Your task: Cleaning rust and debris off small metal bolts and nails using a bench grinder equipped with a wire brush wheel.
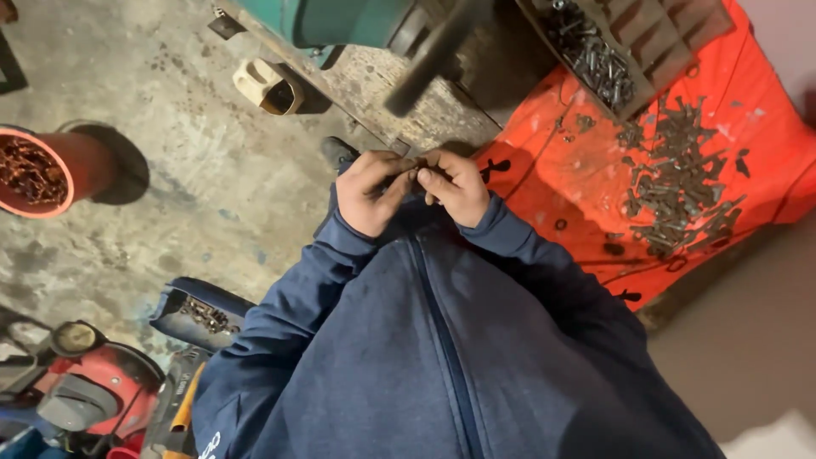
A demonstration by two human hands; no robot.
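Note:
My left hand (371, 191) and my right hand (456, 185) meet in front of my chest, fingertips pressed together around a small dark metal piece (414, 173), probably a bolt; most of it is hidden by the fingers. Both arms wear dark blue sleeves of a zipped jacket. To the right, a pile of dark bolts (680, 174) lies on an orange-red sheet (578, 195).
A divided tray of bolts (595, 55) sits at the top right. A red bucket of rusty parts (34, 170) stands at left, a blue container with bolts (200, 313) at lower left, a red machine (93, 391) in the corner, green equipment (340, 21) above.

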